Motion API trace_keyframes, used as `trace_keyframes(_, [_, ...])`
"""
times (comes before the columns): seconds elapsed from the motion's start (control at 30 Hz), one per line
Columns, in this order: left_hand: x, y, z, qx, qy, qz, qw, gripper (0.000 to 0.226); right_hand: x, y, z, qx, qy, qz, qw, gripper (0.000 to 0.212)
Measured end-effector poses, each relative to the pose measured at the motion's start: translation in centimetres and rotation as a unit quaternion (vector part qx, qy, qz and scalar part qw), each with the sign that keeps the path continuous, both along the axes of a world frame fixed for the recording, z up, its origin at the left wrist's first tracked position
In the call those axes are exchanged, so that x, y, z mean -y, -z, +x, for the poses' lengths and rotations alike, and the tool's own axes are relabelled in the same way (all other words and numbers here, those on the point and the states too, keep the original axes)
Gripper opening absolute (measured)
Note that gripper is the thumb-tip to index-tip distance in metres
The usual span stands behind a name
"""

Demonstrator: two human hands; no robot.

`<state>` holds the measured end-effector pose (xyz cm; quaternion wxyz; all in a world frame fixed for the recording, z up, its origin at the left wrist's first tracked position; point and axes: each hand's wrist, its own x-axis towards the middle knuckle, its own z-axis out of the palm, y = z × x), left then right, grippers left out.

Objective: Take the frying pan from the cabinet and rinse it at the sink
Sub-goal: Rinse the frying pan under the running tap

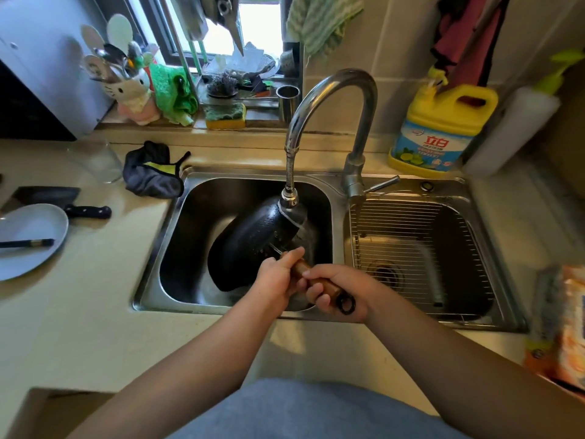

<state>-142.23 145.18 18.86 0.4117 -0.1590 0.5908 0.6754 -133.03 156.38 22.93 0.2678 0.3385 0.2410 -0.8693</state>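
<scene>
Black frying pan (pixel 253 245) tipped on edge in the left basin of the sink (pixel 335 185), both my hands on its one wooden handle (pixel 319 282).

I've got my left hand (pixel 277 277) wrapped near the pan end and my right hand (pixel 340 289) clenched by the hanging ring; the handle's middle is covered by fingers. Spout of the faucet (pixel 332 99) sits right at the pan's rim, water hard to make out. On the surface (pixel 95 296): one plate (pixel 28 239), one knife (pixel 85 211), half hidden.

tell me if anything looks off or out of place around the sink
Nothing damaged or spilled. The frying pan is tilted on edge in the left basin, held by both hands; a dark cloth lies crumpled at the sink's corner.
</scene>
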Motion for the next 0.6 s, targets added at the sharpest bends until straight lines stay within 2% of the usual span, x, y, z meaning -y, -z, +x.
trace_keyframes(0.17, [-1.0,0.2,-0.3,-0.034,-0.002,-0.033,0.999,0.038,0.2,-0.3,-0.4,-0.01,0.053,-0.06,0.997,0.022])
trace_keyframes(0.43, [-2.4,0.0,-0.9,-0.061,0.03,-0.085,0.994,0.038,0.1,0.0,-0.5,-0.02,0.103,-0.085,0.991,0.018])
trace_keyframes(0.6, [-3.2,-0.8,-1.6,-0.077,0.075,-0.135,0.985,0.04,0.1,0.1,-0.4,-0.03,0.129,-0.091,0.987,0.024])
